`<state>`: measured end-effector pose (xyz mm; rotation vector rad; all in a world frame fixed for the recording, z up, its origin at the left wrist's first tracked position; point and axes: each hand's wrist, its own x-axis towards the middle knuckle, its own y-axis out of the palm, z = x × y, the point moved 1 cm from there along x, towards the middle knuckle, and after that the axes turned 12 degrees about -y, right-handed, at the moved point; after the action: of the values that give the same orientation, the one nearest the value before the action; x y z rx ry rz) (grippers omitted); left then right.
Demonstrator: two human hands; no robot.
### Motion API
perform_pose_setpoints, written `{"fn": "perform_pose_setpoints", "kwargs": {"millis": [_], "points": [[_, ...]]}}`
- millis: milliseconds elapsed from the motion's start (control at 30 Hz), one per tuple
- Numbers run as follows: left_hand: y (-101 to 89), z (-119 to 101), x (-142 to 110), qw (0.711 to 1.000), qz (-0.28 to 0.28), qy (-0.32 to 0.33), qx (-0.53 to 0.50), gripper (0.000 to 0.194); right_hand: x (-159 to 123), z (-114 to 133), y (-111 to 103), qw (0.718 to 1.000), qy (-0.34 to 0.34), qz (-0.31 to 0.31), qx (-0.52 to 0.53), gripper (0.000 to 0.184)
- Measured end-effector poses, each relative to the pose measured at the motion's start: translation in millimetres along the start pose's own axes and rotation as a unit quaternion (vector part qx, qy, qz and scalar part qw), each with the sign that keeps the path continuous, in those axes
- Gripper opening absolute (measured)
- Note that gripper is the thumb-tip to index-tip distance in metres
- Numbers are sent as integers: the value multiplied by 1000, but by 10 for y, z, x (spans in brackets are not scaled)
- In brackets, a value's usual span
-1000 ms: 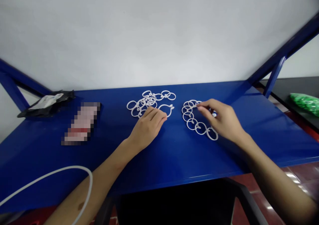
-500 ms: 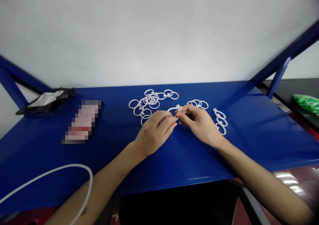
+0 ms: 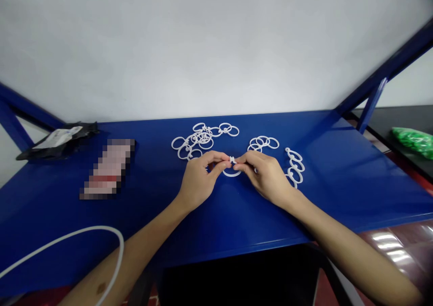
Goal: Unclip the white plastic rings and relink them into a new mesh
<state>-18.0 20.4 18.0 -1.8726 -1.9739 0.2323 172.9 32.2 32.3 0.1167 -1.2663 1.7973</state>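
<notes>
My left hand [image 3: 199, 179] and my right hand [image 3: 270, 177] meet above the middle of the blue table, thumbs and fingertips pinched together. Between them they grip a white plastic ring [image 3: 232, 175] by its small clasp, one hand on either side. The ring's loop hangs below the fingertips, and fingers cover part of it. Beyond my left hand lies a tangled pile of similar white rings [image 3: 203, 136]. A smaller group of rings [image 3: 269, 142] rests just past my right hand, and a row of overlapping rings [image 3: 295, 166] lies to its right.
On the left of the blue table [image 3: 152, 170] are a blurred-out flat object [image 3: 110, 166] and a black plastic package [image 3: 61, 140] with a white label. A white cable [image 3: 84, 229] loops over my left forearm. A green bag [image 3: 414, 141] sits on a dark surface at far right.
The clasp of the held ring has come down and left between both hands, its loop now hanging toward me. My left hand has turned so its thumb shows. The view has shifted slightly.
</notes>
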Motion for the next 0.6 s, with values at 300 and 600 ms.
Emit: {"fn": "perform_pose_setpoints", "kwargs": {"millis": [300,600], "points": [[11,-34,-69,1000,-9,15,-6,5,-41,48,31,994,-64,7,-87,24],[30,-60,-86,997,-11,82,7,7,-101,86,5,978,-133,20,-161,23]]}}
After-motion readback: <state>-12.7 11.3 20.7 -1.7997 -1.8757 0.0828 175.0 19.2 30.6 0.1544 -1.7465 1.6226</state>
